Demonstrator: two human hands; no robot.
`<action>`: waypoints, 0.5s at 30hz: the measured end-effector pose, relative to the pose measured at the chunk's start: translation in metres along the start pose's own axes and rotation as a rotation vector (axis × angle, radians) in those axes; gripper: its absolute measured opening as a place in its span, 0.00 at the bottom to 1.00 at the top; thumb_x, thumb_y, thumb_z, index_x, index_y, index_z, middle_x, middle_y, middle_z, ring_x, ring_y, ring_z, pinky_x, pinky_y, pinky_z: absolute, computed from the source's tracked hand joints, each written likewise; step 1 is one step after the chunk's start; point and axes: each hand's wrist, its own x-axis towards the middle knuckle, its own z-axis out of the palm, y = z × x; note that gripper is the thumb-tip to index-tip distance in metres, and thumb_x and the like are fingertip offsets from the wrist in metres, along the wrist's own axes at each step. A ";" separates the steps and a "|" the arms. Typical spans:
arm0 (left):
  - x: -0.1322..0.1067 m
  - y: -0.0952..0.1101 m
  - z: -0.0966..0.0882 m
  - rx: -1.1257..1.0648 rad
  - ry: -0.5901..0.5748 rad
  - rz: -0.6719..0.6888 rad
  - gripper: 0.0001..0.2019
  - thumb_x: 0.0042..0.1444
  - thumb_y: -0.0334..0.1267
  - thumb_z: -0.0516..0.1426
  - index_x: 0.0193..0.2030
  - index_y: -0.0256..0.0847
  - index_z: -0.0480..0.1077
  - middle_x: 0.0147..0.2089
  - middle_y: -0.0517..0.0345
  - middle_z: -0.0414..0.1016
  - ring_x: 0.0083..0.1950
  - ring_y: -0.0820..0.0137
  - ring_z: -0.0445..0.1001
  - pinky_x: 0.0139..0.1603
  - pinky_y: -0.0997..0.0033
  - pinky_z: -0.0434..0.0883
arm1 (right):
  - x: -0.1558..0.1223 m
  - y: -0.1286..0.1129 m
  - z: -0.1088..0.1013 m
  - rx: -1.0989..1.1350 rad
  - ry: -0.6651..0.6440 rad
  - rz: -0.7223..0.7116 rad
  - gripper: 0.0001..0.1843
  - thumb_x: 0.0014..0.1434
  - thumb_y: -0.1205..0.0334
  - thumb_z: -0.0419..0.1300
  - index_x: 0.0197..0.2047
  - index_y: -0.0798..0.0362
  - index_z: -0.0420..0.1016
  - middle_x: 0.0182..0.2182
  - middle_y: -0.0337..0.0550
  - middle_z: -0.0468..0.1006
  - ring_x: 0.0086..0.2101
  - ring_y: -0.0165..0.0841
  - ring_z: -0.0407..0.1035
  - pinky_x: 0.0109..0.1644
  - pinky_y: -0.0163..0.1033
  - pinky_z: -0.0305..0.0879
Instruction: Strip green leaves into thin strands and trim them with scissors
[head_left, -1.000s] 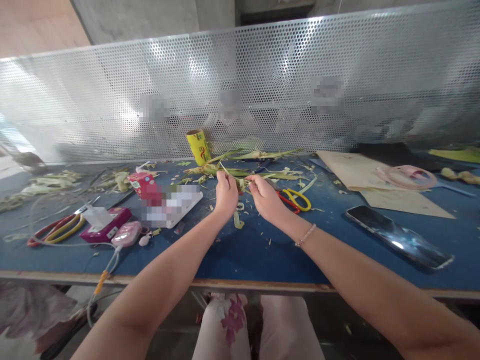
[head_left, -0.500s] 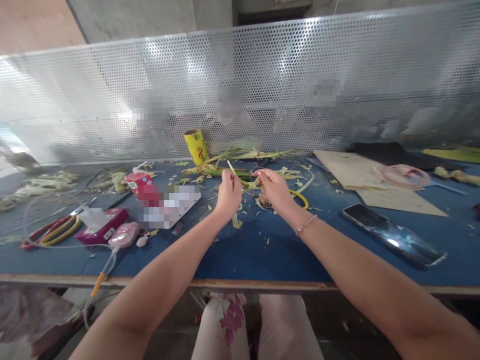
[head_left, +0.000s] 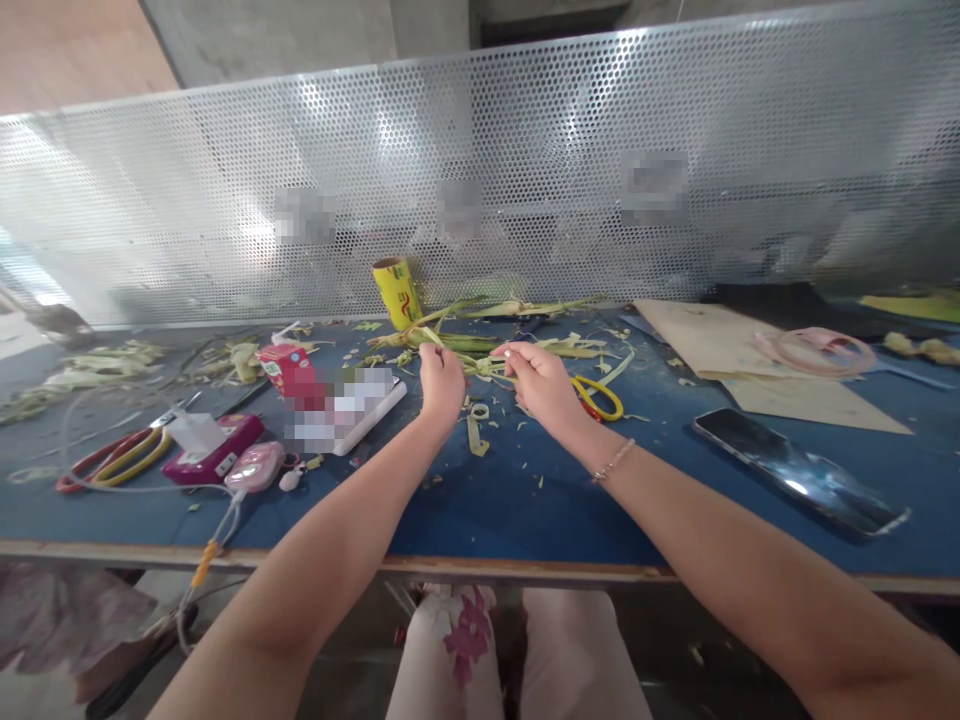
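Note:
A thin pale-green plant strip (head_left: pixel 484 368) stretches between my two hands above the blue table. My left hand (head_left: pixel 444 388) is closed, its fingertips pinching the strip on the left side. From the right, my right hand (head_left: pixel 546 388) pinches the strip between thumb and forefinger, a bracelet on that wrist. Just behind the hands lie long green stalks and leaves (head_left: pixel 469 343). Beside my right hand rest yellow and red handles (head_left: pixel 611 405), partly hidden by it. A curled piece of peel (head_left: pixel 476 440) lies below, between the hands.
A yellow tube (head_left: pixel 397 295) stands at the back before a perforated metal screen (head_left: pixel 525 150). To the left are a red carton (head_left: pixel 283 368), a white box (head_left: pixel 367 415), a pink case (head_left: pixel 255 467) and a cable. On the right lie a phone (head_left: pixel 799 472) and brown cardboard (head_left: pixel 817 400).
My left hand has moved slightly left, and the hands are farther apart. The upright strip end above my left hand has dropped. More of the yellow and red handles shows.

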 end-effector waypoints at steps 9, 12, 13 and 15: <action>-0.019 0.011 0.006 -0.200 -0.491 -0.125 0.15 0.54 0.48 0.53 0.28 0.41 0.56 0.15 0.68 0.59 0.13 0.81 0.53 0.18 0.78 0.47 | 0.008 0.010 -0.012 -0.104 0.115 -0.038 0.15 0.60 0.54 0.47 0.37 0.52 0.72 0.27 0.40 0.69 0.28 0.31 0.64 0.32 0.37 0.59; -0.021 0.011 0.008 -0.156 -0.488 -0.065 0.13 0.53 0.45 0.55 0.26 0.39 0.57 0.16 0.65 0.63 0.15 0.81 0.56 0.19 0.79 0.51 | 0.006 0.006 -0.010 -0.116 0.099 -0.027 0.14 0.60 0.54 0.48 0.38 0.53 0.70 0.28 0.41 0.69 0.28 0.31 0.63 0.33 0.37 0.59; -0.020 0.011 0.009 -0.151 -0.456 -0.055 0.12 0.52 0.42 0.56 0.25 0.39 0.58 0.17 0.65 0.64 0.16 0.81 0.59 0.20 0.79 0.54 | 0.005 0.004 -0.009 -0.118 0.089 -0.023 0.14 0.60 0.54 0.47 0.38 0.53 0.70 0.28 0.40 0.69 0.27 0.31 0.63 0.33 0.37 0.59; -0.018 0.010 0.010 -0.163 -0.390 -0.065 0.10 0.52 0.38 0.56 0.25 0.38 0.58 0.18 0.65 0.64 0.20 0.79 0.64 0.23 0.79 0.59 | 0.003 0.001 -0.007 -0.118 0.051 -0.021 0.15 0.60 0.53 0.47 0.39 0.52 0.69 0.28 0.40 0.69 0.28 0.31 0.63 0.33 0.37 0.58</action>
